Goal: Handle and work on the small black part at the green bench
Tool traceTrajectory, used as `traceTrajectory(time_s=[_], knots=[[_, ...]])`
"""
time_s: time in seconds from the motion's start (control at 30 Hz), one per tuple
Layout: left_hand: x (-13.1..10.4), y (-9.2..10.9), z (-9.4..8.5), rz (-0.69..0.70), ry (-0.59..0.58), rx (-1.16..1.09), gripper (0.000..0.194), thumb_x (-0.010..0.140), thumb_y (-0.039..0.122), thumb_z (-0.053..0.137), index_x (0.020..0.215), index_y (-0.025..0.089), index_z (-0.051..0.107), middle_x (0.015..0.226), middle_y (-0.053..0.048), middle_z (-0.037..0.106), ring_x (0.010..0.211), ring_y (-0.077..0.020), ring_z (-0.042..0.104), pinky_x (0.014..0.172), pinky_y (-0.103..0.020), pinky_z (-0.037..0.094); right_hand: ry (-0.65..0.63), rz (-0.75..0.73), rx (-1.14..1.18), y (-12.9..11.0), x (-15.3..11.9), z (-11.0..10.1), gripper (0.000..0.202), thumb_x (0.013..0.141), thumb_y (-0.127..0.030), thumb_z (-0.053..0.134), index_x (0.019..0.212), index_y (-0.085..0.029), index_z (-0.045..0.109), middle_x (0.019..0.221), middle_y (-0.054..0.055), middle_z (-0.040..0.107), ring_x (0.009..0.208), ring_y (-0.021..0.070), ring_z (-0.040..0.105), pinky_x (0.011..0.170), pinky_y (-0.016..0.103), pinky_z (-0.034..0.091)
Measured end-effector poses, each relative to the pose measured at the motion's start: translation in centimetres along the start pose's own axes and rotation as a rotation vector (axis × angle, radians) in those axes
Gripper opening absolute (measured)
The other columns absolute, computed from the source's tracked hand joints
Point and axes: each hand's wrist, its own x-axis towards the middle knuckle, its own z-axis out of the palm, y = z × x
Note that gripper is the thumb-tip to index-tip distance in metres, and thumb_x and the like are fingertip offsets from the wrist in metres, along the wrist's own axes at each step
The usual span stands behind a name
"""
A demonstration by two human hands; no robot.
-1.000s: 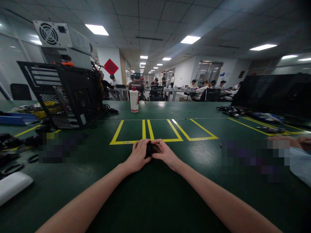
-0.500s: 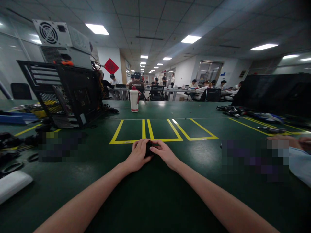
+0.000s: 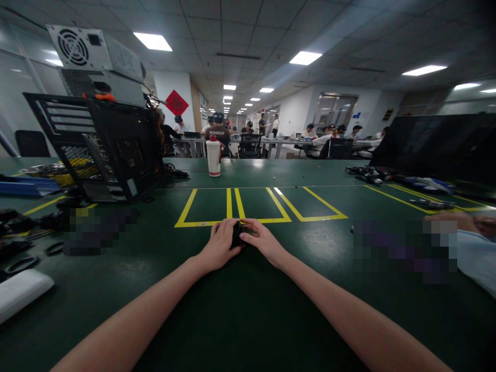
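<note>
In the middle of the head view, a small black object [image 3: 236, 236] lies between my two hands, mostly covered by fingers; its kind cannot be made out. My left hand [image 3: 221, 243] wraps around its left side, fingers over the top and thumb along the near side. From the right, my right hand [image 3: 260, 238] holds it with thumb and fingertips. Both hands are low over the green table [image 3: 232, 320], just in front of the yellow tape outlines [image 3: 263, 220].
A white bottle with a red cap [image 3: 214, 159] stands beyond the tape. At left are an open black computer case [image 3: 127, 150] with power supplies [image 3: 104, 51] on top, cables, and a white object [image 3: 23, 294]. Another person's sleeve [image 3: 476, 258] is at the right edge.
My hands stay closed on the black object, with only a slight shift of the right fingers. The whole view has tipped a little.
</note>
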Motion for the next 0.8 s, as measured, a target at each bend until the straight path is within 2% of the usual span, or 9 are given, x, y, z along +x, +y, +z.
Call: traceTrajectory(time_s=[0.17, 0.23, 0.37, 0.47, 0.63, 0.8], knots=[[-0.1, -0.1, -0.1, -0.012, -0.013, 0.006, 0.053, 0.073, 0.022, 0.053, 0.118, 0.019, 0.025, 0.118, -0.009, 0.038, 0.113, -0.0239, 0.034, 0.095, -0.044, 0.025, -0.118, 0.011, 0.124, -0.4, -0.2, -0.2, 0.037, 0.062, -0.018, 0.064, 0.096, -0.023, 0.049, 0.103, 0.002, 0.05, 0.1, 0.016, 0.05, 0.089, 0.035, 0.038], [0.0, -0.1, 0.0, -0.01, -0.013, 0.004, 0.053, 0.073, 0.022, 0.053, 0.119, 0.019, 0.025, 0.118, -0.009, 0.038, 0.113, -0.0237, 0.035, 0.095, -0.044, 0.025, -0.109, 0.012, 0.126, -0.6, -0.2, -0.2, 0.035, 0.061, -0.02, 0.065, 0.093, -0.023, 0.049, 0.102, 0.001, 0.051, 0.098, 0.0153, 0.05, 0.089, 0.035, 0.037], [0.1, -0.2, 0.2, 0.0, -0.005, 0.003, 0.055, 0.073, 0.023, 0.054, 0.119, 0.019, 0.024, 0.118, -0.009, 0.037, 0.113, -0.0242, 0.034, 0.095, -0.044, 0.026, 0.003, -0.022, 0.033, -0.2, 0.1, -0.1, 0.024, 0.065, -0.028, 0.062, 0.086, -0.02, 0.051, 0.094, 0.001, 0.054, 0.092, 0.0143, 0.051, 0.088, 0.035, 0.037], [0.1, -0.3, 0.4, 0.004, 0.002, 0.008, 0.055, 0.072, 0.023, 0.054, 0.118, 0.019, 0.024, 0.117, -0.01, 0.037, 0.112, -0.0246, 0.035, 0.094, -0.044, 0.026, 0.036, -0.044, 0.006, 0.2, 0.4, -0.1, 0.027, 0.065, -0.028, 0.062, 0.089, -0.02, 0.052, 0.094, 0.002, 0.055, 0.093, 0.0148, 0.05, 0.088, 0.035, 0.037], [0.1, -0.4, 0.4, 0.009, 0.005, 0.021, 0.054, 0.072, 0.022, 0.054, 0.117, 0.018, 0.025, 0.117, -0.01, 0.038, 0.112, -0.0241, 0.034, 0.095, -0.043, 0.026, -0.01, 0.028, 0.068, 0.6, 0.6, -0.3, 0.033, 0.065, -0.028, 0.062, 0.095, -0.019, 0.052, 0.099, 0.004, 0.054, 0.096, 0.0169, 0.05, 0.089, 0.037, 0.036], [0.1, -0.3, 0.3, 0.004, 0.0, 0.009, 0.052, 0.072, 0.023, 0.054, 0.116, 0.019, 0.026, 0.116, -0.009, 0.038, 0.111, -0.0239, 0.036, 0.094, -0.043, 0.026, -0.093, 0.001, 0.183, 0.6, 0.3, -0.4, 0.036, 0.06, -0.02, 0.067, 0.091, -0.022, 0.049, 0.1, 0.001, 0.052, 0.097, 0.0157, 0.05, 0.088, 0.036, 0.038]])
